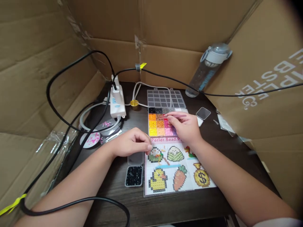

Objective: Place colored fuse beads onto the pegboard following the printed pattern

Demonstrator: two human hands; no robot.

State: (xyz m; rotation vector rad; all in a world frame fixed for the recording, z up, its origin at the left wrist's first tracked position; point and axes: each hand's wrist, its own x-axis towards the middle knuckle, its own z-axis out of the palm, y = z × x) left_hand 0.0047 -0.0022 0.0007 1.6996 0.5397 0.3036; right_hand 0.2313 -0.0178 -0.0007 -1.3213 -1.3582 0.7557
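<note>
My right hand (187, 126) pinches a pair of pink tweezers (176, 115), their tips over the brown and orange beads of a compartment box (152, 124). This box holds beads sorted by colour, and my hand covers part of its right side. My left hand (133, 142) has its fingers curled in, at the upper left edge of a bead pattern sheet (169, 170); anything between those fingers is hidden. Printed on the sheet are a duck, a carrot, a money bag and other figures. A small square case of black beads (134, 176) sits left of the sheet, below my left hand.
A white power strip (117, 104) and looping black cables (48, 91) take up the left side. A round dish of pink beads (91, 139) lies there too. A water bottle (205, 72) leans at the back right. Cardboard walls (165, 63) enclose the table.
</note>
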